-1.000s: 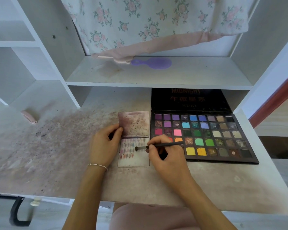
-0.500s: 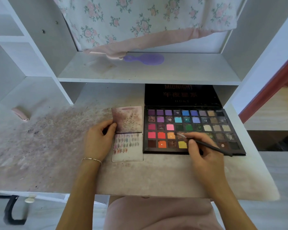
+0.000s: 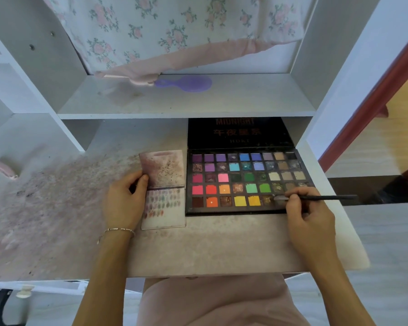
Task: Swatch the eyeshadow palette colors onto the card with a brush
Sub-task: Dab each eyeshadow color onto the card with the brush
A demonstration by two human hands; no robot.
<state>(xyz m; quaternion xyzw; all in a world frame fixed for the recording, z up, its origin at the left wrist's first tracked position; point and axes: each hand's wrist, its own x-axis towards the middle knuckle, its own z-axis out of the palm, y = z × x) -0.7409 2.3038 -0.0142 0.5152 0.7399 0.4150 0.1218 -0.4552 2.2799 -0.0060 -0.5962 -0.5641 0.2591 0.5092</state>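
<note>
The open eyeshadow palette (image 3: 244,208) lies on the desk, its black lid propped against the shelf behind. Left of it lies the card (image 3: 165,220), whose lower half bears rows of small colour smudges. My left hand (image 3: 124,201) holds the card's left edge, thumb on the fold. My right hand (image 3: 307,215) pinches a thin black brush (image 3: 325,197) near its head. The brush tip sits on a greyish pan in the bottom row, toward the palette's right end. My right hand covers the palette's lower right corner.
A purple hand mirror (image 3: 186,83) lies on the shelf above, under a hanging floral cloth (image 3: 174,31). A small pink object (image 3: 4,169) rests at the desk's far left. The desk top (image 3: 57,208) is stained with powder. The desk's right edge runs just beyond my right hand.
My right hand carried the brush from the card to the palette, then further right along the bottom rows to the greyish pan. My left hand stayed on the card.
</note>
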